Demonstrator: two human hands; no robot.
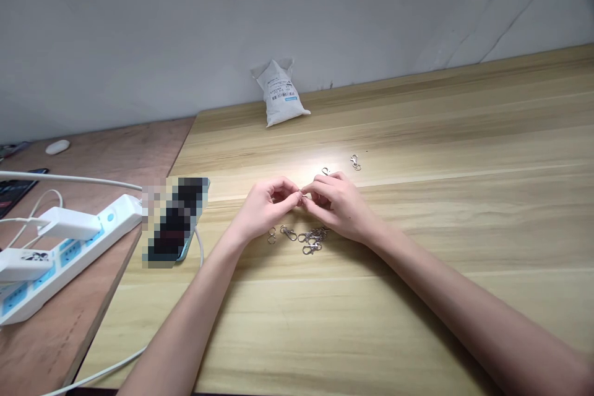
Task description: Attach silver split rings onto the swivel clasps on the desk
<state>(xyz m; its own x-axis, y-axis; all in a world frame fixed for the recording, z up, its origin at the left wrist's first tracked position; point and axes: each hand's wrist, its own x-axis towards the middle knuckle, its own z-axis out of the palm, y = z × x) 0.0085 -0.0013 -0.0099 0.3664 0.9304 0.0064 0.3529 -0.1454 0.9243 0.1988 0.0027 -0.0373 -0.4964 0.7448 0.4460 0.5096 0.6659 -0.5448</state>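
Observation:
My left hand [273, 203] and my right hand [336, 203] meet fingertip to fingertip above the wooden table. Both are closed in a pinch on a small metal piece [302, 195], mostly hidden by the fingers; its exact kind cannot be made out. Just below the hands lie several silver lobster clasps [312, 249] in a loose pile, with one single clasp [288, 233] to their left. Two small metal rings [271, 236] rest near my left wrist. Beyond my right hand is a clasp with a ring [355, 163], and another clasp [325, 171] shows partly behind the fingers.
A white plastic packet [281, 96] with a printed label leans by the wall. Left of my arm lies a phone [179, 219], blurred out, with a white cable [199, 247]. A white power strip [74, 253] with plugged-in chargers sits on the adjoining reddish table [106, 154].

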